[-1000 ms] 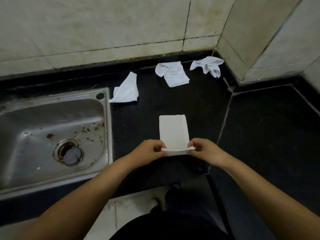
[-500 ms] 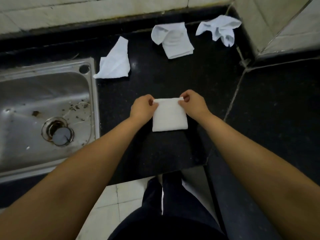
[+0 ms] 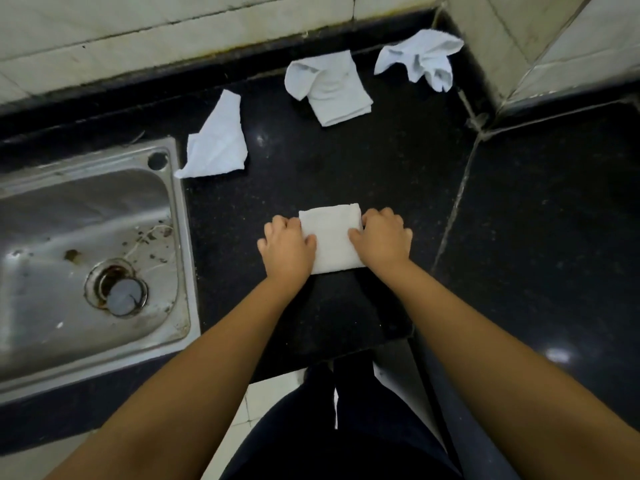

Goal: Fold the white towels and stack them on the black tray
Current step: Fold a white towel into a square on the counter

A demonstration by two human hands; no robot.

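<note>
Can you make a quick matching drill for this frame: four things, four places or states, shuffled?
Things:
1. folded towel
2. crumpled towel
3. triangular towel
4. sink

Places or states:
A. in the far corner by the tiled wall
B. left of the counter, with a drain
C. under both hands, left hand, right hand
D. beside the sink's far right corner

Pairs: 1-C, 2-A, 3-D, 4-B

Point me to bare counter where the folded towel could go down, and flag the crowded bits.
Free: the black slab right of the seam, and the strip between the folded towel and the back row. Crowded: along the wall, with the triangular towel, half-folded towel and crumpled towel. The sink borders the left. No tray is discernible.
</note>
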